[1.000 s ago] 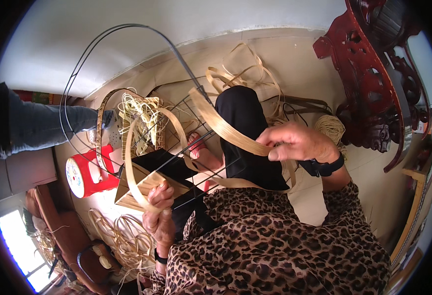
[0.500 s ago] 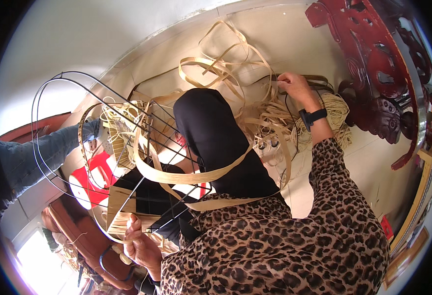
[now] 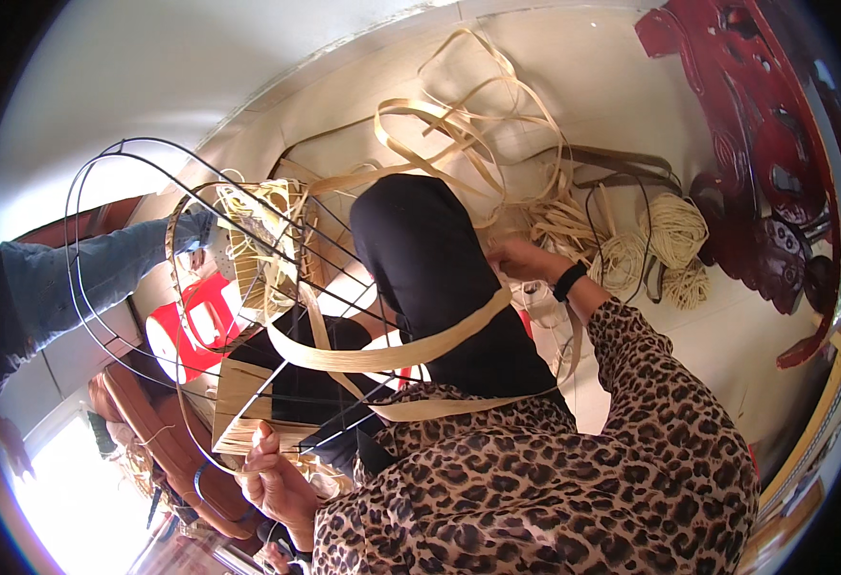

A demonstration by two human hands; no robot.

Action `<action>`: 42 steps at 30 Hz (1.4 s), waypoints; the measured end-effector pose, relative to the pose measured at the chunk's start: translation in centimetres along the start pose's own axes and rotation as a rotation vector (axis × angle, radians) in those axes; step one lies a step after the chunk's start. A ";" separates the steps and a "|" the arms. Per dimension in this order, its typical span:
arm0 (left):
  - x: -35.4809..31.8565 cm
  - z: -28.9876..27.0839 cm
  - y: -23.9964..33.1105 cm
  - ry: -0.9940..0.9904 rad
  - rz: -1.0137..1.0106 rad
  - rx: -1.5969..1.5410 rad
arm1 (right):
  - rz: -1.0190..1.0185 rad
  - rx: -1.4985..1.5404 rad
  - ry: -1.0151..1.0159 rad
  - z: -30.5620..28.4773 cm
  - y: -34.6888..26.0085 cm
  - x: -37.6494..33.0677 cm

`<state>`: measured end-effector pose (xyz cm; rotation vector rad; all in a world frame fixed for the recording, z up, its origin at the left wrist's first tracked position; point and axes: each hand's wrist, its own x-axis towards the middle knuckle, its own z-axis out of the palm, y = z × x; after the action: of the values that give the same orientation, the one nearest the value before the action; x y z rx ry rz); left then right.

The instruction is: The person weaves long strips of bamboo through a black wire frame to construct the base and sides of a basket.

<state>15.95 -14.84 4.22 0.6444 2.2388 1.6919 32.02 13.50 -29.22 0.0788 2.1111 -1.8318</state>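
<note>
A black wire frame with curved rims and straight spokes leans across my lap at the left. My left hand pinches its lower rim, beside tan strips wrapped tightly over the wires. A flat, pale tan strip loops from the frame across my black-clad knee toward my right hand. Just right of that knee, my right hand has its fingers closed at the strip; the fingertips are partly hidden. A second length of strip crosses my lap below.
Loose strips lie in loops on the floor beyond my knee. Hanks of pale cord lie to the right, near carved dark-red furniture. At the left are another person's jeans-clad leg, a red-and-white object and a brown bench.
My right hand has come back from the far floor, down and left to beside my knee. My left hand keeps its pinch on the rim. The view has shifted slightly.
</note>
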 end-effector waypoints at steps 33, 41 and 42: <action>-1.0 2.4 7.1 0.103 -0.251 -0.031 | 0.826 -0.566 0.527 -12.9 0.1 4.5; -0.4 2.0 5.5 0.006 -0.185 -0.067 | 0.829 -0.246 0.705 -19.5 -0.9 1.9; -0.3 1.9 5.1 -0.051 -0.158 -0.075 | 0.774 -0.251 0.775 -20.4 -1.0 1.2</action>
<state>18.04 -12.25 8.56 0.4739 2.1204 1.6537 26.12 32.87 -26.46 1.5062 2.2289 -1.1284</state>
